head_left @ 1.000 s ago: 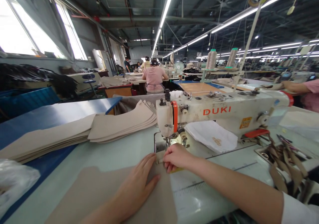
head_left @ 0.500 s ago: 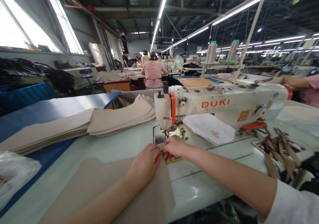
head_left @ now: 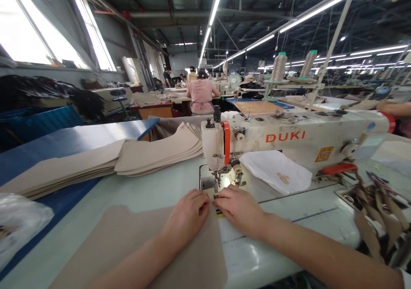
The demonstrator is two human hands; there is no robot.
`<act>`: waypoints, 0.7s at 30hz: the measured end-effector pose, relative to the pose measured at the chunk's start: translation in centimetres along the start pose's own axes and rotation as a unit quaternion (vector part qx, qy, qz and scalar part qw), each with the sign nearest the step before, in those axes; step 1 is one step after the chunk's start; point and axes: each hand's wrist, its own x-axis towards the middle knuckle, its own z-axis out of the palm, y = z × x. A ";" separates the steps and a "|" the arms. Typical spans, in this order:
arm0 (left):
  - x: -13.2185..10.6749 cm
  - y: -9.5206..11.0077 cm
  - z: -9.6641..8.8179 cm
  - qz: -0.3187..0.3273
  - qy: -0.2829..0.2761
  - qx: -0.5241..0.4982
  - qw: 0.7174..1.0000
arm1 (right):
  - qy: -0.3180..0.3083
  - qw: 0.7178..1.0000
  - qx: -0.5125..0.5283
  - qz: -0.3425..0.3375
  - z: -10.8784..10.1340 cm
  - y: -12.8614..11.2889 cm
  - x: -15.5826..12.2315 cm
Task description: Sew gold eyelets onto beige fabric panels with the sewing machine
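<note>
A white DUKI sewing machine (head_left: 289, 137) stands on the pale table (head_left: 154, 190). A tan fabric piece (head_left: 128, 242) lies flat in front of it, its far corner at the needle (head_left: 218, 182). My left hand (head_left: 188, 216) rests curled on that corner, fingers bent and pressing the cloth. My right hand (head_left: 240, 207) lies beside it, fingers stretched toward the presser foot and holding the fabric edge down. Both hands nearly touch just in front of the needle.
Stacks of cut tan pieces (head_left: 96, 162) lie at the left on a blue board (head_left: 64, 139). A white cloth (head_left: 276, 171) sits under the machine arm. Tan strips and tools (head_left: 375, 203) lie at right. A plastic bag (head_left: 19, 224) is at far left. Other workers sit beyond.
My right hand has flattened and moved forward onto the fabric edge; a second ago it was pinching something small. My left hand curled up closer to the needle.
</note>
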 end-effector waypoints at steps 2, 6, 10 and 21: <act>0.0 0.0 0.0 0.001 0.002 -0.004 1.000 | -0.004 1.000 -0.011 -0.002 0.1 0.0 0.1; 0.1 0.0 0.0 0.008 -0.005 -0.006 1.000 | -0.020 1.000 -0.017 -0.009 -0.2 -0.2 0.1; 0.2 0.0 -0.1 0.017 -0.012 0.000 1.000 | -0.028 0.999 -0.024 -0.015 -0.3 -0.1 0.2; 0.1 -0.1 -0.1 0.025 -0.014 -0.002 1.000 | -0.078 0.981 -0.068 -0.164 -2.8 0.6 -1.2</act>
